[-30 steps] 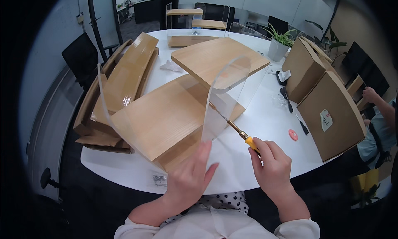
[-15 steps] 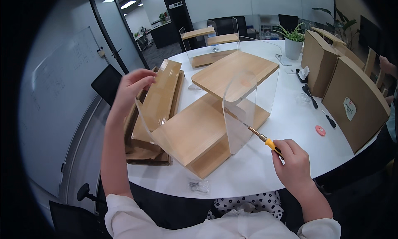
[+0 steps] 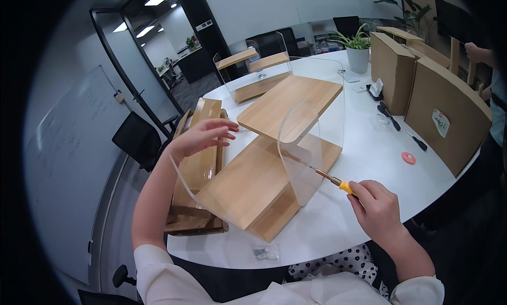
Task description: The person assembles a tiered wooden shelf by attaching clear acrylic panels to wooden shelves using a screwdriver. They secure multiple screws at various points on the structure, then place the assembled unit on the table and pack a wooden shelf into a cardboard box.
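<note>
In my right hand [image 3: 377, 210] is a screwdriver [image 3: 334, 180] with a yellow handle and a coppery shaft. Its tip meets the near-right clear panel [image 3: 300, 173] of a small shelf unit, close to the edge of a board; the exact contact is too small to make out. The unit has a wooden upper board [image 3: 290, 105], a wooden lower board [image 3: 245, 181] and another clear panel [image 3: 182, 175] on its left. My left hand [image 3: 208, 137] hovers near the upper board's left corner, fingers stretched and holding nothing.
Brown cardboard packaging [image 3: 196, 202] lies left of the unit. A small plastic bag of hardware [image 3: 265, 252] rests at the table's front edge. To the right are spare screwdrivers [image 3: 417, 141], a pink disc [image 3: 408, 158] and large cardboard boxes [image 3: 443, 125]. Another person's hand [image 3: 478, 52] shows far right.
My left hand has come rightward and down, toward the upper board, with its fingers spreading. The screwdriver stays at the clear panel in my right hand. The whole view has shifted slightly.
</note>
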`<state>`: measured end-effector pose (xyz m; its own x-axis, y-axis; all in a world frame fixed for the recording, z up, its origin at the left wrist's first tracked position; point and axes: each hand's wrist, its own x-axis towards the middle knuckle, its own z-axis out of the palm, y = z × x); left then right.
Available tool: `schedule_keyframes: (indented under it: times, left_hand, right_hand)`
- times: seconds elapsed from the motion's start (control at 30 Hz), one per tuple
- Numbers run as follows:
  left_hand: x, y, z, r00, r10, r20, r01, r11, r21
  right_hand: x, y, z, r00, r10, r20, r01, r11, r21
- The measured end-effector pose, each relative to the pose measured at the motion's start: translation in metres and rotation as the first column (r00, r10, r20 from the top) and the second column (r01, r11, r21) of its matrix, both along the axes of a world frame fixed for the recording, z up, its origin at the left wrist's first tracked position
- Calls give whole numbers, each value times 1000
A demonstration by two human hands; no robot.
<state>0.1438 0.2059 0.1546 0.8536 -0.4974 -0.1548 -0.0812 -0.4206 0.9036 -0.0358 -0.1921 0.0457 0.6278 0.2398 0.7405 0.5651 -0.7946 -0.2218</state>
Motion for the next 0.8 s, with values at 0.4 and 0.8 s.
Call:
schedule_keyframes:
  times: [0.4, 0.8]
  left_hand:
    - [22, -41, -56, 945, -175, 278, 80, 944, 321]
    - [15, -63, -61, 948, -260, 185, 226, 956, 186]
  right_hand:
    - [2, -4, 0, 989, -34, 146, 58, 985, -162]
    - [4, -6, -12, 973, -27, 230, 100, 945, -312]
